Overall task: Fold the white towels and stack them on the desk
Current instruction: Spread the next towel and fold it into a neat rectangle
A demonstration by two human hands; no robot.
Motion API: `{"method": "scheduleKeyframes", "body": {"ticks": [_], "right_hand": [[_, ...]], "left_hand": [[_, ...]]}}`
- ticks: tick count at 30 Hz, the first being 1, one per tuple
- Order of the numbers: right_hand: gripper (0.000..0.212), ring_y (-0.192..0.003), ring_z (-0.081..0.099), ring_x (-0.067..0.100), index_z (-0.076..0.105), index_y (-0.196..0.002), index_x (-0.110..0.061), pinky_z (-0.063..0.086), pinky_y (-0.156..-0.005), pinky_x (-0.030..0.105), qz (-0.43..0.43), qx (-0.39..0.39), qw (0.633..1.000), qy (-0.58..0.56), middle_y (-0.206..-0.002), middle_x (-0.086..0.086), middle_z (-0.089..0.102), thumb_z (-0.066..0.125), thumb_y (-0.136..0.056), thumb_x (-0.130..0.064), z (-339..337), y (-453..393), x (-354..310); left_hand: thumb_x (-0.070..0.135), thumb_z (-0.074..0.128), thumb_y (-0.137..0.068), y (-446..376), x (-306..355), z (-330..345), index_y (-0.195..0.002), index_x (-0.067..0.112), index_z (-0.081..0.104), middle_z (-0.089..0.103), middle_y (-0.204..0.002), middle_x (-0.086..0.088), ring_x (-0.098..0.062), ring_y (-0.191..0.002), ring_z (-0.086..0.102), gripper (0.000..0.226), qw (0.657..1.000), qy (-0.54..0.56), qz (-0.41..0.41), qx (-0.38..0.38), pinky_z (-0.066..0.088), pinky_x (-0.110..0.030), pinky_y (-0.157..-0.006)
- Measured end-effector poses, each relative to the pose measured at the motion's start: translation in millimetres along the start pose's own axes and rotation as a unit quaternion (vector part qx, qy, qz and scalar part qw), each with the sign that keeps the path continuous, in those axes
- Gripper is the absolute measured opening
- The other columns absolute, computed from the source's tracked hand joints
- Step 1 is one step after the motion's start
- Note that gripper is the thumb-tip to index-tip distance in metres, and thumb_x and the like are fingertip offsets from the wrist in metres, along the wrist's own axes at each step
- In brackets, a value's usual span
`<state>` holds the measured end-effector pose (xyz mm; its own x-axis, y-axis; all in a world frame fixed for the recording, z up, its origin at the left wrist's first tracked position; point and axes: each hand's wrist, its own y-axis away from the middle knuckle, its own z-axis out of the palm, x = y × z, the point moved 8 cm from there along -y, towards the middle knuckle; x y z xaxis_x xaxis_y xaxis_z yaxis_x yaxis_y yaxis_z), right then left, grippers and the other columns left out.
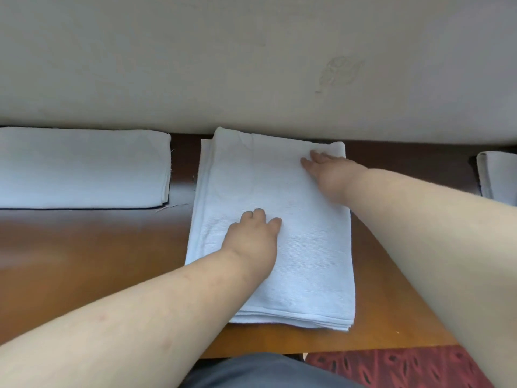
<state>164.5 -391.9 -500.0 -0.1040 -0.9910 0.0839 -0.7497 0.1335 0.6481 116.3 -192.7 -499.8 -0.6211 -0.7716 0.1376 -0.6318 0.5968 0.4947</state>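
A folded white towel lies in the middle of the brown wooden desk, on top of other folded layers whose edges show at the front and left. My left hand rests flat on its near middle, fingers slightly curled. My right hand lies flat on its far right corner, fingers spread. Neither hand grips the cloth. A second folded white towel lies at the far left of the desk. Part of another white towel shows at the right edge.
A beige wall runs directly behind the desk, touching the towel's far edge. Below the desk's front edge is a red patterned carpet and my grey-clad lap.
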Motion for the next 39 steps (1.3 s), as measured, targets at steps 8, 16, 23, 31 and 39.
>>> {"method": "scheduleKeyframes", "body": {"ticks": [8,16,23,31,39], "right_hand": [[0.076,-0.147,0.025,0.034,-0.004,-0.159,-0.025,0.033,-0.112,0.047,0.109,-0.087,0.989,0.057,-0.165,0.004,0.009,0.04,-0.098,-0.027,31.5,52.4,22.8],[0.053,-0.143,0.034,0.033,0.041,-0.148,-0.014,0.033,-0.112,0.045,0.19,-0.195,0.962,-0.024,-0.156,0.007,0.036,0.051,-0.097,-0.024,105.3,123.5,24.6],[0.027,-0.098,0.058,0.027,0.059,-0.115,-0.02,0.047,-0.079,0.035,0.113,0.065,0.968,-0.217,-0.113,0.004,0.063,0.044,-0.098,-0.034,103.2,160.8,23.4],[0.054,-0.153,-0.007,0.017,0.017,-0.158,-0.032,-0.005,-0.123,0.038,-0.059,0.148,0.972,-0.175,-0.168,-0.002,0.0,0.026,-0.106,-0.039,155.3,166.8,-31.8],[0.086,-0.149,-0.024,0.013,-0.011,-0.157,-0.035,-0.009,-0.122,0.047,-0.066,0.134,0.986,-0.068,-0.164,-0.006,-0.021,-0.001,-0.084,-0.079,173.4,163.8,-11.6]], "left_hand": [[0.028,0.036,-0.098,10.4,25.4,5.6,-0.155,0.014,-0.006,0.001,-0.161,-0.013,-0.041,-0.147,-0.003,0.072,0.986,-0.106,-0.069,-0.105,0.008,-0.059,-0.115],[-0.006,0.032,-0.086,0.7,41.2,-4.9,-0.155,0.022,0.004,-0.018,-0.162,-0.003,-0.029,-0.148,-0.014,0.079,0.992,-0.089,0.012,-0.093,0.007,-0.05,-0.12],[0.003,0.028,-0.095,20.3,66.9,3.0,-0.153,0.017,0.018,-0.002,-0.164,-0.007,-0.028,-0.15,-0.003,0.06,0.998,-0.014,0.04,0.035,0.008,-0.044,-0.121],[0.063,0.002,-0.089,67.8,66.3,78.5,-0.154,0.034,-0.003,-0.015,-0.163,0.001,-0.02,-0.148,-0.017,0.072,0.997,0.003,-0.028,0.074,-0.013,-0.047,-0.117],[0.078,-0.007,-0.079,100.6,-13.8,92.1,-0.149,0.036,-0.022,-0.03,-0.158,0.002,-0.016,-0.143,-0.03,0.083,0.996,-0.028,-0.069,0.05,-0.01,-0.049,-0.118]]}}
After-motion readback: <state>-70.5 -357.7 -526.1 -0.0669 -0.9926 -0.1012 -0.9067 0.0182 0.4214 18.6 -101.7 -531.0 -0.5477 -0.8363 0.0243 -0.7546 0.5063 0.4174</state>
